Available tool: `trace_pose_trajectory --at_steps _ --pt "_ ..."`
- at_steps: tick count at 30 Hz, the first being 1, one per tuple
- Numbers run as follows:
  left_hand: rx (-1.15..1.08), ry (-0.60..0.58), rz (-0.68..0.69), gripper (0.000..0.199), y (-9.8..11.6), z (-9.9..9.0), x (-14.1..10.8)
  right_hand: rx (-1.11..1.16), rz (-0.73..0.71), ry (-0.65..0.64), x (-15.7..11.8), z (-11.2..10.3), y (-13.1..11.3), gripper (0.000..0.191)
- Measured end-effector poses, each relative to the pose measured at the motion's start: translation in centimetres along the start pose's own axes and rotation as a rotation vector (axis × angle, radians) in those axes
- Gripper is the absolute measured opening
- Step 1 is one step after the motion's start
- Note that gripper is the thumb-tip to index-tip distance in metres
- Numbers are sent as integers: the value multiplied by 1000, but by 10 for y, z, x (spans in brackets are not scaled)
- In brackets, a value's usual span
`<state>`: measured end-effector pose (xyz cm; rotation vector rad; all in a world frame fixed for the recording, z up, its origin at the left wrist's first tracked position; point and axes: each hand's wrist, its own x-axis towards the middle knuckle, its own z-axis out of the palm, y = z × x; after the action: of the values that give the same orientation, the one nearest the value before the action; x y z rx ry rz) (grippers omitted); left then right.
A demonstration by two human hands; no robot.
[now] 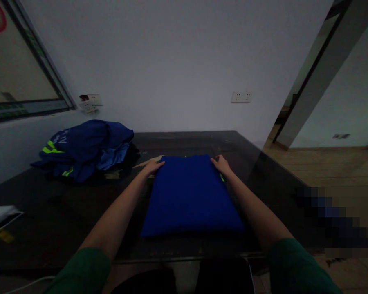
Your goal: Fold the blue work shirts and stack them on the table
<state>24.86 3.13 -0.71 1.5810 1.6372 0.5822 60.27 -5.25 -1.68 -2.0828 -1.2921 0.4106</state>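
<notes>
A blue garment point(193, 196), folded into a flat, nearly rectangular shape, lies in front of me on the dark table point(263, 204). My left hand point(153, 166) grips its far left corner, thumb along the edge. At the far right corner my right hand point(222, 164) pinches the cloth between thumb and fingers. A small strip of yellow-green trim shows at the garment's right edge, by my right wrist. The undersides of both corners are hidden.
To the left lies a crumpled heap of blue clothing point(88, 147) with yellow-green stripes. A white object point(1, 216) with a cable sits at the left edge. Behind the table rises a wall with sockets point(241, 97). A blurred patch covers the lower right.
</notes>
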Motion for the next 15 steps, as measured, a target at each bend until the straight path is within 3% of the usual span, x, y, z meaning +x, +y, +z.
trace_pose_trajectory --at_steps 3,8,15 --pt "96 92 1 21 2 5 3 -33 -24 -54 -3 4 -3 26" --pt "144 244 115 7 14 14 0 -71 -67 -44 -8 1 -8 29" --pt "120 283 142 9 22 21 3 -90 -116 14 2 -17 -17 25"
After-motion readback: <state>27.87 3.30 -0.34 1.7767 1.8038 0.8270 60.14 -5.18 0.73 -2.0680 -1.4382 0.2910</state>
